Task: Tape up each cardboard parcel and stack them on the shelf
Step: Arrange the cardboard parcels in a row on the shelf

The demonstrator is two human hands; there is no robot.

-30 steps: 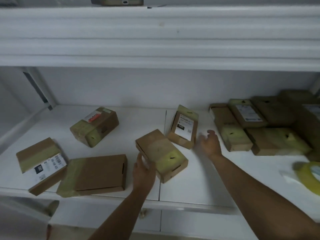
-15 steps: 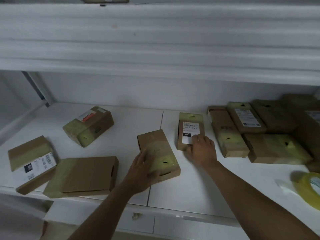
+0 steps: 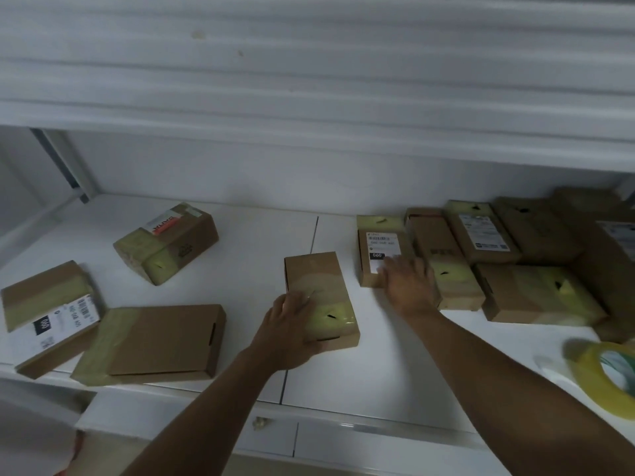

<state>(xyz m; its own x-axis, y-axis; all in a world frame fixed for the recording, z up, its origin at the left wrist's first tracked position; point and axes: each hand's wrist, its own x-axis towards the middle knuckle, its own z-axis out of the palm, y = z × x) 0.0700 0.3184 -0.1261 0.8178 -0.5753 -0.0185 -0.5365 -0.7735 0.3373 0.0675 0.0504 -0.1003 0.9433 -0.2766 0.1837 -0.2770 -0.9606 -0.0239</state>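
Note:
On the white shelf lie several taped cardboard parcels. A plain brown parcel with yellowish tape lies flat in the middle, and my left hand grips its near left corner. To its right lies a small parcel with a white label. My right hand rests on this parcel's near right corner with the fingers stretched out; the hand is blurred. A roll of yellow tape lies at the shelf's right front.
Three more parcels lie on the left: a flat one at the front edge, a labelled one overhanging the edge, and a thicker one further back. A tight group of parcels fills the right rear. An upper shelf overhangs above.
My left hand has set the middle parcel down flat and turned it straight. My right hand has laid the labelled parcel flat and slid it right toward the group.

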